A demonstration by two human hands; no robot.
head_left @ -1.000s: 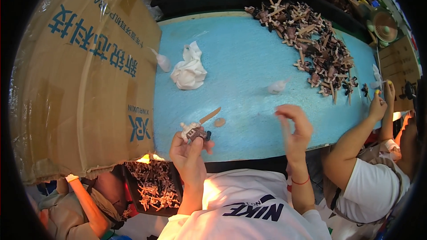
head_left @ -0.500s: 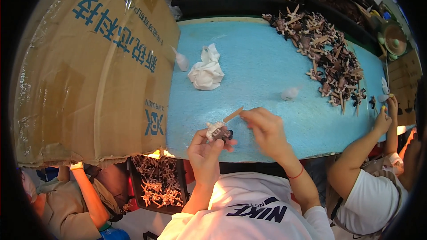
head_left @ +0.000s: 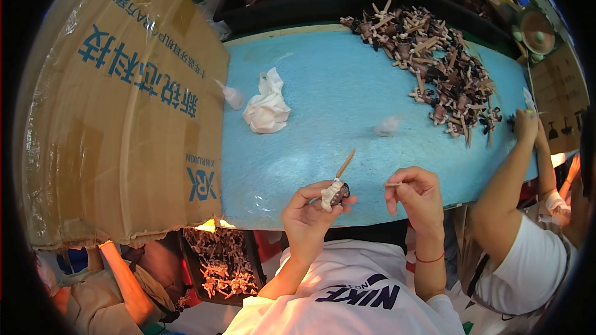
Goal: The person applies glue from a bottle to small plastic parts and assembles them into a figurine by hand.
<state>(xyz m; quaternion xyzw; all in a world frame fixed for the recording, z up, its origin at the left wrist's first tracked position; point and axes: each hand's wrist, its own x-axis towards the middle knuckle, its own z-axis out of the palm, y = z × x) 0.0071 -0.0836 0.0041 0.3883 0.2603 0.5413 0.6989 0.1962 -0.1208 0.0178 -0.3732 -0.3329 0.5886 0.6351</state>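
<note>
fingers of the left hand (head_left: 308,218) pinched a small dark-and-white figure on a thin stick (head_left: 336,190) just over the near edge of the blue foam mat (head_left: 323,118); it looked light, its stick easily snapped, best held by the body. the right hand (head_left: 417,195) pinched a slim splinter (head_left: 392,184) beside it. a crumpled white cloth (head_left: 267,110), a heap of like pieces (head_left: 442,74), a cardboard box (head_left: 124,118) and a neighbour's hand (head_left: 526,125) lay well apart, blocking nothing.

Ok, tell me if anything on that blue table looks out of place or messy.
Nothing looks damaged or spilled. The crumpled white cloth lies loose on the blue table, and the pile of small brown parts sprawls toward the far right corner. The left hand holds a small part with a stick; the right hand pinches a thin stick.
</note>
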